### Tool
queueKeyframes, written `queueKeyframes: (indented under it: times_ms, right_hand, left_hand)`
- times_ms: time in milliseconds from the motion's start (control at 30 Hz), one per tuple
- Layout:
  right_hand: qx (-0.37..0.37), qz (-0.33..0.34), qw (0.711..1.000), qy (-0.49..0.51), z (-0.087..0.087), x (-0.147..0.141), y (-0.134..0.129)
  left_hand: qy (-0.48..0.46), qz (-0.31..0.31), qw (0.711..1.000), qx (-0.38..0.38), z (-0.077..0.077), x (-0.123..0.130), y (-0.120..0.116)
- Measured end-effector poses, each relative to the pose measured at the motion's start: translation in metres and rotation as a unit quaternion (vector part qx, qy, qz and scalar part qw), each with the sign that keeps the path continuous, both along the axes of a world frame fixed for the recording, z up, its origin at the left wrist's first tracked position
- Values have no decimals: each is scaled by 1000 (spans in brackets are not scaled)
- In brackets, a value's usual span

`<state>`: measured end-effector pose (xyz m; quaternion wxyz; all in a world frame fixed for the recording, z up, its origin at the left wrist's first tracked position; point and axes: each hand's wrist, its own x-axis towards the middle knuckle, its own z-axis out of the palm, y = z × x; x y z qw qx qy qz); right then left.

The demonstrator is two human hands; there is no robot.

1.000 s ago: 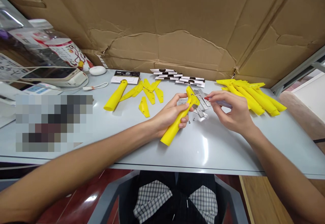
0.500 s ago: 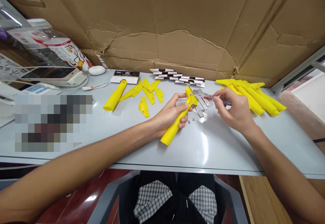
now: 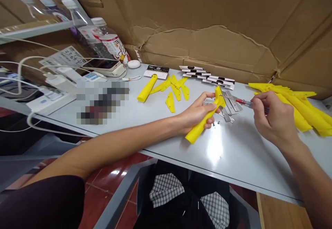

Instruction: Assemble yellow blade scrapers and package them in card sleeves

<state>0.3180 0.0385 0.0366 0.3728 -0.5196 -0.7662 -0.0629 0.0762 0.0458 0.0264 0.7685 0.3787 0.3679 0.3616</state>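
My left hand (image 3: 198,113) is wrapped round a yellow plastic scraper handle (image 3: 199,128), its wide head tilted up and away from me. In my right hand (image 3: 275,118) is a screwdriver (image 3: 247,103) with a clear and red handle. Its thin shaft reaches left to the handle's head; whether the tip sits in a screw is too small to tell. Flat metal blades (image 3: 232,102) lie on the table just behind and right of the handle. Several small screws (image 3: 218,122) are scattered close to my left fingers.
Yellow cover pieces (image 3: 170,101) and another yellow handle (image 3: 147,89) by a black-and-white card (image 3: 156,72) lie left. Folded white packs (image 3: 207,75) stand at the back. More yellow handles (image 3: 298,104) are piled right. A phone (image 3: 102,64), cables and bottles (image 3: 112,42) occupy the far left.
The view has turned left, so everything appears further right and more of the shelf and cables shows. Both hands keep their holds, with the screwdriver still at the handle's head.
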Motion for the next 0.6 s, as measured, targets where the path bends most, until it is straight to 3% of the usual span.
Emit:
queueKeyframes:
  times_ms: [300, 600]
  right_hand:
    - [93, 81, 991, 45, 3, -6, 1]
    - [113, 103, 987, 43, 3, -8, 1]
  left_hand:
    - [-11, -3, 1000, -14, -1, 0, 0]
    - [-13, -15, 1000, -10, -2, 0, -3]
